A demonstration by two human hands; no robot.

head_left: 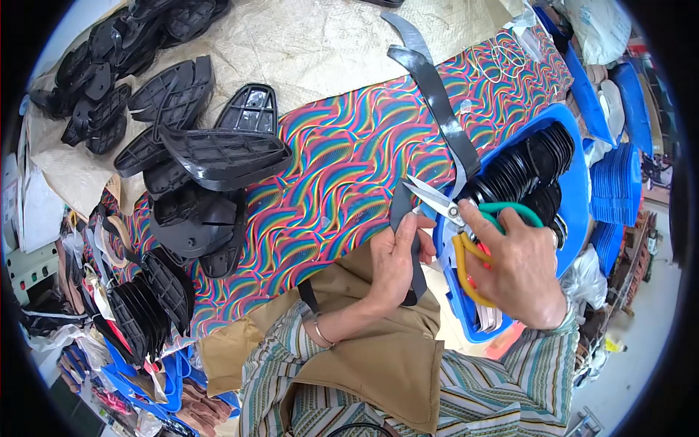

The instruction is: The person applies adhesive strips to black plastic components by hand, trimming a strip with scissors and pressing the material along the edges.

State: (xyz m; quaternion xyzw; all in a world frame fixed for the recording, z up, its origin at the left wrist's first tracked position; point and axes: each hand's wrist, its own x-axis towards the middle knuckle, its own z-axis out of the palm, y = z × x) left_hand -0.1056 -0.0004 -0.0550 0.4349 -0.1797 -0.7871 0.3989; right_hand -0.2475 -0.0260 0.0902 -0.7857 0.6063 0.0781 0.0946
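Pinching a dark strap (399, 200) between thumb and fingers, the person's left hand (393, 264) holds it up over the near edge of the counter (342, 164), just left of the blue basket (580, 197). From where I stand, the trimming looks midway on this piece: the scissors (453, 211) gape with their blades at the strap's far end, and I can't tell whether a cut has been made there. The right hand (518, 268) is wrapped around the green and orange handles. Black pieces (510, 175) stand in rows in the basket, perhaps already dealt with; the black soles (226, 156) on the left lie untouched by either hand, and so does a long curved strip (437, 98) farther off. As for the strap, its long axis runs mostly near to far, slightly bowed, one end pointing far, the other hanging near, towards the brown apron (378, 379). The blades point left and far, across it.
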